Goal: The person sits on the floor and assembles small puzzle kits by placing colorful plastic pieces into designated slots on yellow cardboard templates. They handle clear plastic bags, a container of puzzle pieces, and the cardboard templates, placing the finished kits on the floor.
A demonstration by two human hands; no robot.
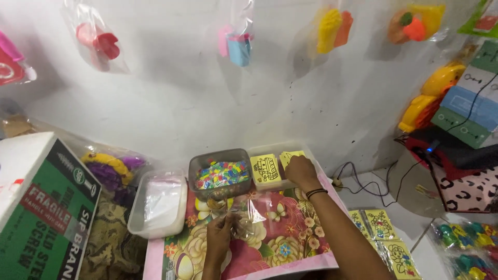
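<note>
The right hand (pixel 301 171) reaches forward to the far edge of the flowered tabletop (pixel 280 228), its fingers curled down over a fanned stack of yellow picture cards (pixel 291 155) in a clear tray (pixel 275 150); it seems to pinch the top cards, though the fingertips are hidden behind the knuckles. A second stack of yellow cards (pixel 265 169) lies just left of that hand in the same tray, long side running away from the person. The left hand (pixel 220 233) sits much nearer the body, closed lightly on a small clear plastic bag (pixel 244 218) whose open end points toward the tray. So the cards lie ahead and to the right of the bag, and the right hand is the nearer one. A grey tub of coloured beads (pixel 222 173) stands just beside the tray, and a white container (pixel 158 202) sits left of that.
</note>
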